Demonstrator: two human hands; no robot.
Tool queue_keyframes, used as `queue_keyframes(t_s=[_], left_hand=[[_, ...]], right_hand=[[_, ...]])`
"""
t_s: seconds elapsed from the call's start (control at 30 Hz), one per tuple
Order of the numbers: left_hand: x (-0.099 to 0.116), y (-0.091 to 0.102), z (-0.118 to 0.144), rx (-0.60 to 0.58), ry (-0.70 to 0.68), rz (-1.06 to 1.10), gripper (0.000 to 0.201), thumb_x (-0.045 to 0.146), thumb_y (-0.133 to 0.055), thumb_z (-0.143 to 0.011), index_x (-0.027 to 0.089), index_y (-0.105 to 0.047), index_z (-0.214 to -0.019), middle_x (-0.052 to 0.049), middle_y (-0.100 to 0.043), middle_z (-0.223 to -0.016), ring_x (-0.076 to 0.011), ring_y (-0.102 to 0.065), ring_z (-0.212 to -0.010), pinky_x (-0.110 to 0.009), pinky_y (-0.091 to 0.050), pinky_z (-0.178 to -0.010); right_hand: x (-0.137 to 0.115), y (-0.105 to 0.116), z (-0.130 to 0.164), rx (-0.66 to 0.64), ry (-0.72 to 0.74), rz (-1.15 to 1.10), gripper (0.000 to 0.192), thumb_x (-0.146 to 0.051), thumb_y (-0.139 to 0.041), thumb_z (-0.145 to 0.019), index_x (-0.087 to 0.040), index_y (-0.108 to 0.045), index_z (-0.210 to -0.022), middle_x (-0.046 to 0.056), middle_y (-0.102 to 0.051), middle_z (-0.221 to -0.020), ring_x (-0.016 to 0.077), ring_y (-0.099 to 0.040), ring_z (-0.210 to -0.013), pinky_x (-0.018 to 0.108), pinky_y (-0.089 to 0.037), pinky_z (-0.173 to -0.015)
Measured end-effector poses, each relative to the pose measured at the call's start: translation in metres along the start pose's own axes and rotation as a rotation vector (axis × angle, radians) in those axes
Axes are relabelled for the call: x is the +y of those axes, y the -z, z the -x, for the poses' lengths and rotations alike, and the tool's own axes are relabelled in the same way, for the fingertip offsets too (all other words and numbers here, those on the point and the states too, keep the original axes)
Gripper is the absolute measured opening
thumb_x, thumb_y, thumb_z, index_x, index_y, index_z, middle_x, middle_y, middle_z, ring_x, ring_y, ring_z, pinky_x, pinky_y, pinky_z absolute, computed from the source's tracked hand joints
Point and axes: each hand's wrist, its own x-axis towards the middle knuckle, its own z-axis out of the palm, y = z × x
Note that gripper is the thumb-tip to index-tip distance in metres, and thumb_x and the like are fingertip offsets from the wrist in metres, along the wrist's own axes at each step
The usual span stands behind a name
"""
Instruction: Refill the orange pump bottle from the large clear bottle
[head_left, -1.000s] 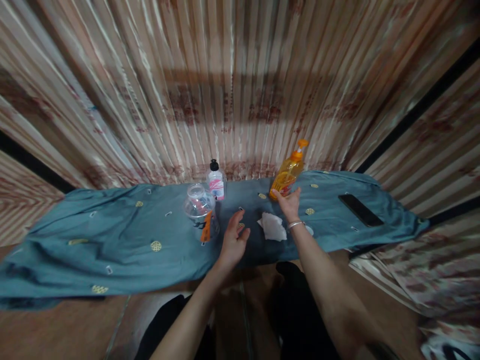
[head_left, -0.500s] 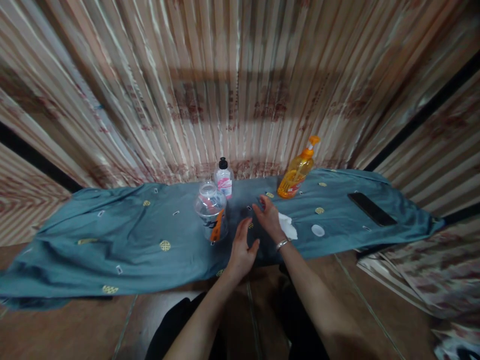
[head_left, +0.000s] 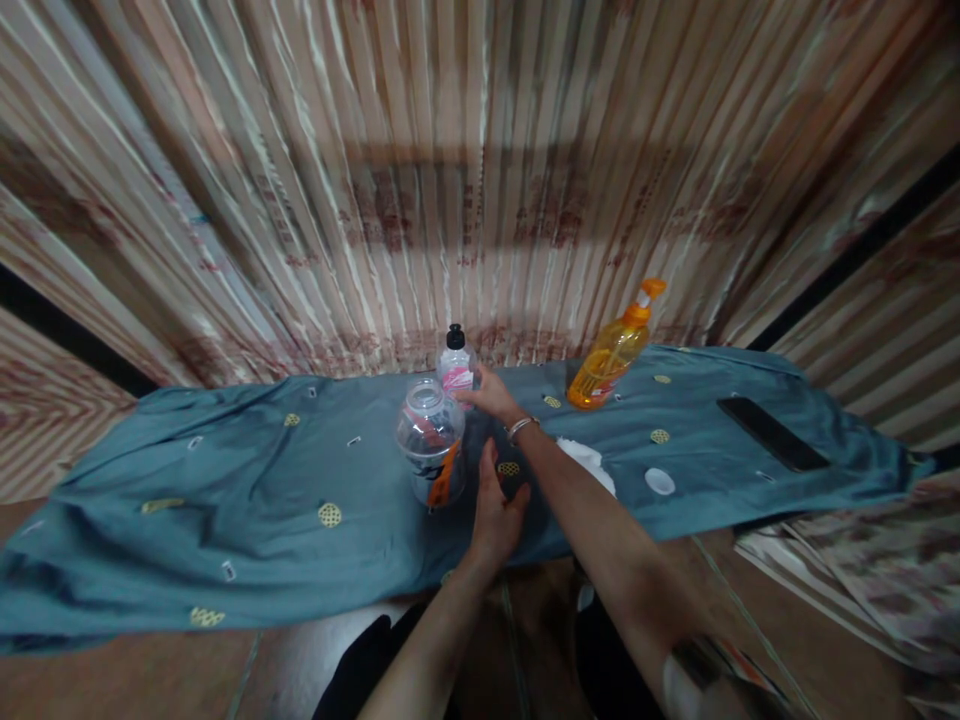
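My right hand [head_left: 495, 393], with a bracelet on its wrist, is at the right side of a clear bottle [head_left: 456, 372] with a black cap and a pink-and-white label. Its thumb and fingers are spread at the bottle's edge; a firm grip does not show. In front of that bottle stands a round clear plastic jar [head_left: 430, 440] with an open mouth and an orange-and-black label. Just right of the jar my left hand [head_left: 499, 515] hovers open, holding nothing, its thumb apart from the fingers.
A yellow pump bottle [head_left: 609, 355] stands at the back right. White tissue [head_left: 589, 462], a small white disc [head_left: 660, 482] and a black phone-like slab [head_left: 772, 433] lie on the blue-green cloth [head_left: 262, 480]. A pleated curtain [head_left: 420, 180] hangs behind.
My right hand has moved forward and left, from above the cloth to the black-capped bottle. My left hand stays open near the jar. The view has shifted slightly.
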Motion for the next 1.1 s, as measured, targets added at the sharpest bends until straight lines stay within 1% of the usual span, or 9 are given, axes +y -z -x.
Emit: queue_keyframes(t_s=[0.07,0.13,0.23,0.33,0.5,0.63,0.83,1.0,1.1], left_hand=[[0.0,0.0,0.0,0.012,-0.013,-0.013,0.092,0.019,-0.069,-0.087,0.021,-0.029,-0.169,-0.022,-0.04,-0.176,-0.0367,-0.043,-0.163,-0.059,-0.042,-0.13],[0.002,0.001,0.0,0.03,-0.044,-0.031,0.093,0.021,-0.069,-0.088,0.021,-0.027,-0.17,-0.022,-0.035,-0.179,-0.0371,-0.037,-0.166,-0.06,-0.037,-0.133],[0.007,0.002,0.002,0.054,-0.122,-0.062,0.095,0.023,-0.07,-0.087,0.024,-0.026,-0.171,-0.017,-0.028,-0.182,-0.0345,-0.022,-0.172,-0.058,-0.023,-0.139],[0.01,0.003,0.001,0.065,-0.186,-0.081,0.097,0.024,-0.071,-0.085,0.024,-0.026,-0.171,-0.018,-0.029,-0.181,-0.0347,-0.018,-0.173,-0.059,-0.016,-0.139],[0.007,0.002,-0.004,0.076,-0.201,-0.093,0.111,0.03,-0.084,-0.076,0.022,-0.025,-0.17,-0.023,-0.027,-0.18,-0.0413,-0.021,-0.171,-0.064,-0.017,-0.138],[0.005,0.006,-0.007,0.075,-0.183,-0.078,0.124,0.037,-0.093,-0.069,0.021,-0.024,-0.17,-0.025,-0.033,-0.178,-0.0431,-0.032,-0.167,-0.062,-0.027,-0.135],[0.009,0.015,-0.01,0.081,-0.123,-0.035,0.121,0.029,-0.09,-0.07,0.018,-0.023,-0.169,-0.02,-0.065,-0.148,-0.0402,-0.07,-0.131,-0.059,-0.057,-0.112],[0.012,0.018,-0.008,0.066,-0.133,-0.017,0.121,0.029,-0.088,-0.069,0.019,-0.021,-0.169,-0.022,-0.056,-0.159,-0.0381,-0.064,-0.141,-0.055,-0.055,-0.116],[0.015,0.015,0.0,0.023,-0.138,-0.034,0.122,0.03,-0.089,-0.067,0.017,-0.022,-0.169,-0.023,-0.056,-0.16,-0.0386,-0.063,-0.143,-0.055,-0.052,-0.12]], right_hand=[[0.002,0.003,0.003,-0.009,-0.049,0.007,0.057,-0.047,-0.101,-0.061,-0.019,-0.074,-0.103,0.012,-0.085,-0.108,0.0334,-0.079,-0.109,0.052,-0.063,-0.104],[0.003,0.013,0.012,0.008,-0.09,0.021,0.049,-0.048,-0.099,-0.065,-0.021,-0.072,-0.096,0.01,-0.086,-0.104,0.0313,-0.08,-0.106,0.051,-0.062,-0.103],[0.002,0.037,0.039,0.046,-0.118,0.026,0.046,-0.052,-0.095,-0.071,-0.023,-0.07,-0.097,0.008,-0.085,-0.104,0.0274,-0.08,-0.104,0.046,-0.063,-0.1],[0.0,0.062,0.073,0.074,-0.133,0.027,0.048,-0.056,-0.094,-0.071,-0.023,-0.068,-0.095,0.007,-0.084,-0.099,0.0257,-0.08,-0.096,0.042,-0.065,-0.092],[-0.006,0.087,0.129,0.068,-0.116,0.018,0.054,-0.065,-0.092,-0.07,-0.023,-0.071,-0.097,0.005,-0.084,-0.1,0.0259,-0.079,-0.094,0.041,-0.064,-0.09],[-0.013,0.09,0.155,-0.041,-0.119,-0.051,0.055,-0.066,-0.091,-0.073,-0.022,-0.073,-0.101,0.005,-0.083,-0.103,0.0249,-0.078,-0.095,0.039,-0.063,-0.09],[-0.023,0.083,0.162,-0.05,-0.116,-0.057,0.056,-0.061,-0.095,-0.069,-0.023,-0.075,-0.105,0.005,-0.082,-0.104,0.0247,-0.074,-0.096,0.04,-0.06,-0.091],[-0.031,0.081,0.155,0.014,-0.11,-0.263,0.069,-0.059,-0.098,-0.065,-0.026,-0.075,-0.121,0.006,-0.081,-0.122,0.0271,-0.074,-0.113,0.043,-0.058,-0.105],[-0.038,0.087,0.146,0.093,-0.094,-0.471,0.065,-0.06,-0.096,-0.068,-0.029,-0.076,-0.121,0.004,-0.082,-0.119,0.0262,-0.074,-0.117,0.042,-0.059,-0.107]])
